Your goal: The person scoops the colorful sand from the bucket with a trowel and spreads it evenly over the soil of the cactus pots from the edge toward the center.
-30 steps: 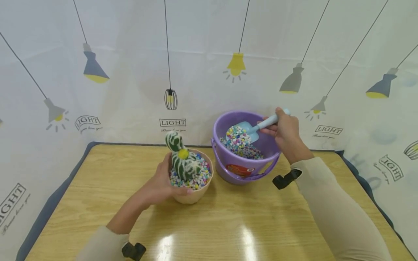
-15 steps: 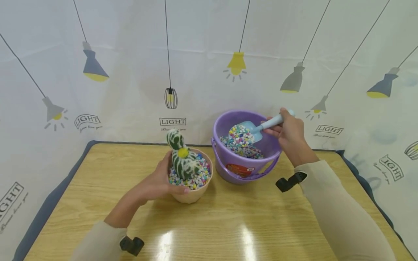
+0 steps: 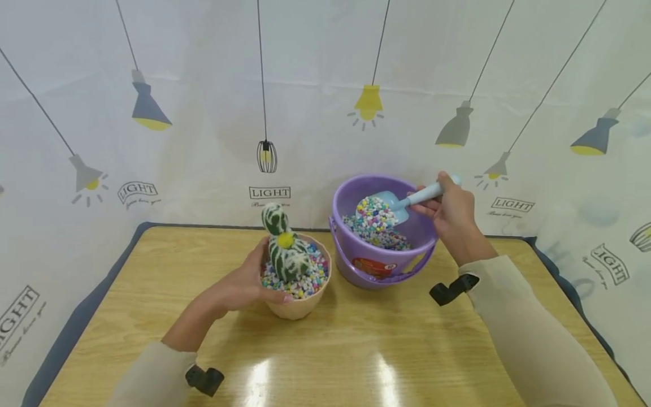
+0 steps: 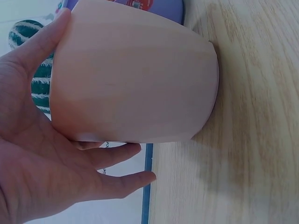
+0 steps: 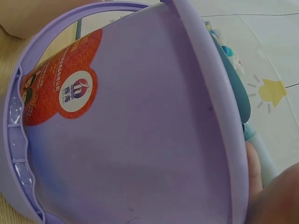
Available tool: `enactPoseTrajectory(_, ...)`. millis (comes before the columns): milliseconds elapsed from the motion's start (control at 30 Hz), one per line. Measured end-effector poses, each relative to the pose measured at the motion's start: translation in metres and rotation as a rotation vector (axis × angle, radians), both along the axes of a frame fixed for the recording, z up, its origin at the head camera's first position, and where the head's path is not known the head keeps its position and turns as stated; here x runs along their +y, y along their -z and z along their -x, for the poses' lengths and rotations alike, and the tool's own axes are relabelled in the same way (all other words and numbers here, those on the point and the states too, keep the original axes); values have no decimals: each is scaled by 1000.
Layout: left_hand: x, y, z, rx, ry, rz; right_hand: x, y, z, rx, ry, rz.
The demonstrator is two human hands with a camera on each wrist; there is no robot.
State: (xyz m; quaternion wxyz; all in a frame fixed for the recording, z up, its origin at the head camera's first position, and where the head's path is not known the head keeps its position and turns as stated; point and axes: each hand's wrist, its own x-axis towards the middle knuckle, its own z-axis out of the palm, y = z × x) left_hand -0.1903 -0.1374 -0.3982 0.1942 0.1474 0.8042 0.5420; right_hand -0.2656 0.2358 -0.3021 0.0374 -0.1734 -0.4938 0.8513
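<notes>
A beige pot (image 3: 300,305) stands on the wooden table (image 3: 356,350), filled with coloured pebbles and a green striped cactus (image 3: 283,246). My left hand (image 3: 244,285) is wrapped round the pot's near-left side; the left wrist view has the pot (image 4: 135,84) against my palm (image 4: 32,158). To the right is a purple bucket (image 3: 378,265) holding coloured pebbles (image 3: 378,234). My right hand (image 3: 450,212) grips the handle of a light blue scoop (image 3: 394,204), which is heaped with pebbles inside the bucket. The right wrist view is mostly the bucket's wall (image 5: 131,140).
A white curtain (image 3: 203,113) printed with lamps hangs close behind and at both sides of the table. The bucket's handle (image 3: 356,270) lies folded down against its front. Bare tabletop stretches in front of the pot and bucket.
The loaded scoop has risen slightly and shifted a little toward the bucket's middle. My left hand and the pot have stayed in place.
</notes>
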Motion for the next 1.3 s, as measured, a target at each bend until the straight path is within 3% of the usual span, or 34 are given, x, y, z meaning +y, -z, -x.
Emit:
enactPoseTrajectory(333,-2,0,0,2,3,-13,1,1,-5,7,2,35)
enactPoseTrajectory(567,0,2,-12,58,-57,-25,1,2,-9,5,8,89)
enactPoseTrajectory(733,12,-3,-27,102,-160,126,2,3,-10,24,17,109)
enactPoseTrajectory(867,19,-2,-31,122,-207,236,3,3,-11,19,21,125)
enactPoseTrajectory(1300,11,-5,-21,93,-151,177,-3,-5,-19,17,-6,213)
